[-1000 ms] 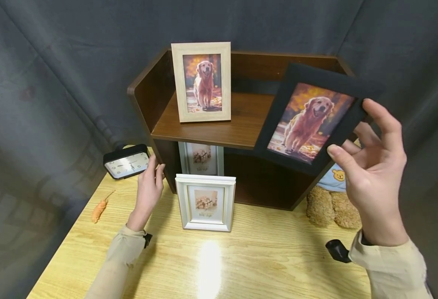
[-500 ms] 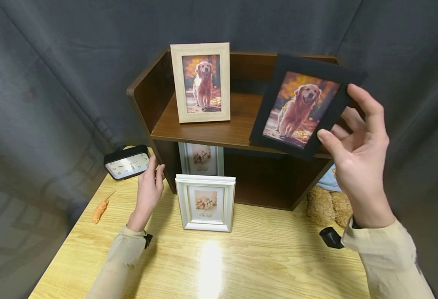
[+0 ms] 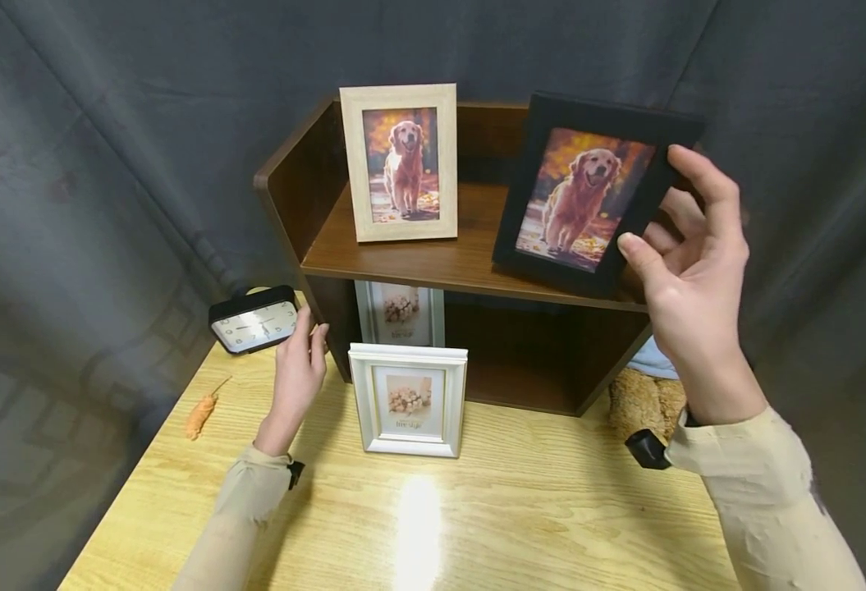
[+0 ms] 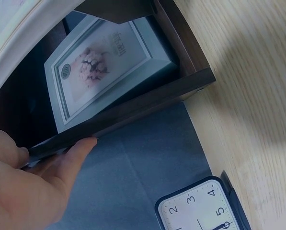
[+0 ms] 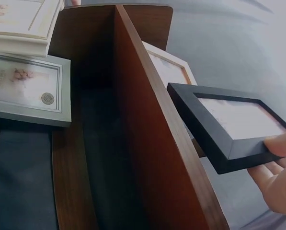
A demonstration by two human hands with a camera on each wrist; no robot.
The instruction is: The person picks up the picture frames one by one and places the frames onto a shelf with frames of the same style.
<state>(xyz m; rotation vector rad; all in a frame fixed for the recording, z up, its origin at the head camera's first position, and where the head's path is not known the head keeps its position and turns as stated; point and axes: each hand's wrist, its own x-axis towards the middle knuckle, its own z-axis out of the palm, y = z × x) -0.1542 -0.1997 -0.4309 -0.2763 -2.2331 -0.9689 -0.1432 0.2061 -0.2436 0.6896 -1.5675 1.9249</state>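
My right hand (image 3: 698, 271) pinches the right edge of a black photo frame (image 3: 602, 283) between thumb and fingers. Inside is a golden retriever picture. The frame leans to one side over the right half of the upper shelf; whether its bottom touches the board I cannot tell. My left hand (image 3: 300, 369) grips the left side panel of the dark brown bookshelf (image 3: 295, 180), as the left wrist view shows. On the upper shelf's left stands a cream photo frame (image 3: 445, 164) with the same dog picture.
A white photo frame (image 3: 359, 402) stands on the table (image 3: 521, 509) before the bookshelf. Behind it, a grey-green frame (image 3: 438, 320) sits in the lower compartment. Left lie a black alarm clock (image 3: 255, 324) and an orange shrimp-shaped toy (image 3: 199, 416). A plush toy (image 3: 635, 398) is at right.
My right hand has moved left and farther back, carrying the black photo frame over the upper shelf and turning it more upright. My left hand has stayed in place.
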